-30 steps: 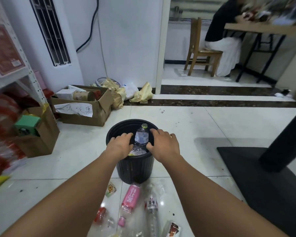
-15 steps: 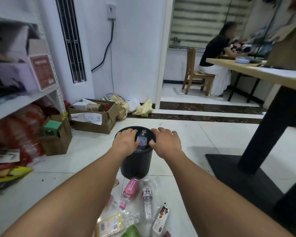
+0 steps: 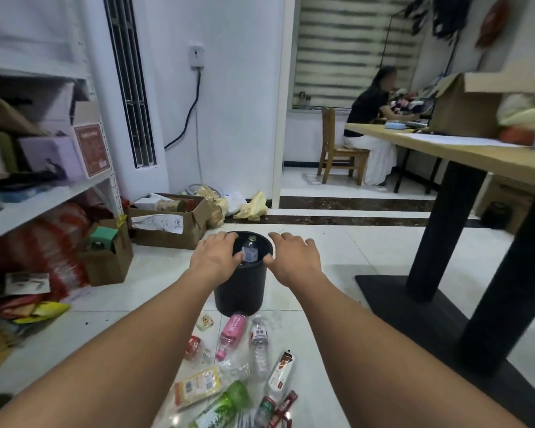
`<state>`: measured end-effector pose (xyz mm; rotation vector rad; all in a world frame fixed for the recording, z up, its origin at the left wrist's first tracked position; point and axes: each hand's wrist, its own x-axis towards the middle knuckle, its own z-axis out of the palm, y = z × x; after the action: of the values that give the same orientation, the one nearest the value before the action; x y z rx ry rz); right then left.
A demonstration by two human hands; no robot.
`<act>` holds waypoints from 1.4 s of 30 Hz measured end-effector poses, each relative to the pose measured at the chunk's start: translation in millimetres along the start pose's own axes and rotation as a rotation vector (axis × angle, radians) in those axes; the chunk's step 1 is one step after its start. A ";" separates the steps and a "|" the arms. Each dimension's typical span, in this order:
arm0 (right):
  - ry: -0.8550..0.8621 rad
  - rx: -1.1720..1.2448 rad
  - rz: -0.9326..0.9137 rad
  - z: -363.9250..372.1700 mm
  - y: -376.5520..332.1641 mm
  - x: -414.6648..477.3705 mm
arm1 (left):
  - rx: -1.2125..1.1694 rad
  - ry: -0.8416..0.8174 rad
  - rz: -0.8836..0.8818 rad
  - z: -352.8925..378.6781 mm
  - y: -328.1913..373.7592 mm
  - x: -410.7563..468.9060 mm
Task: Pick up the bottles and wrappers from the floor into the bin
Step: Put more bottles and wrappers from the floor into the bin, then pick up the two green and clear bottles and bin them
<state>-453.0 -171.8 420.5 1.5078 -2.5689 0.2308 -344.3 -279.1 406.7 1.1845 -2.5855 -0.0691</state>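
We find the black bin (image 3: 240,288) standing upright on the floor (image 3: 337,261), with one clear bottle (image 3: 249,252) already inside, its neck rising to about rim height. Both hands sit at the rim: the left hand (image 3: 214,257) on the left edge, the right hand (image 3: 294,257) on the right edge, fingers spread and relaxed. Neither grip is clamped on anything; both are empty and apart.

Just in front of the bin lies the remaining litter: a pink bottle (image 3: 230,333), a clear bottle with a red label (image 3: 259,347), a crushed red bottle (image 3: 196,350), a small wrapper (image 3: 205,322), a yellow packet (image 3: 198,386), a green bottle (image 3: 223,407) and a white-and-red wrapper (image 3: 280,376). We judge the task barely begun.

Risks noted:
- The bin is narrow and light-looking; pressing on one side of the rim could tip it onto the pile.
- The bottle standing tall inside may block later items, so they bounce out or bridge the opening.
- Crushed, clear plastic is slippery and hard to see against the pale tiles; a piece may be missed or squirt from a pinch.
- Bottles lie overlapping; lifting one may roll another towards the black base (image 3: 414,307) of the tabletop (image 3: 445,146).
- Other rubbish by the cardboard box (image 3: 167,225) could be confused with the target litter.
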 end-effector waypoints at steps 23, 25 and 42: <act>-0.007 0.007 0.096 61.5 -104.2 -14.2 | -0.048 -0.013 -0.015 16.6 -114.5 -44.3; 0.022 0.024 0.110 71.1 -107.7 -11.2 | -0.040 -0.004 -0.007 24.2 -125.3 -43.0; -0.138 -0.025 0.090 265.0 -79.9 -107.6 | 0.014 -0.224 -0.074 222.6 -149.4 -162.1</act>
<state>-345.7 -174.3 143.6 1.4498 -2.7391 0.1074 -198.3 -274.0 129.6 1.3468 -2.7356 -0.2116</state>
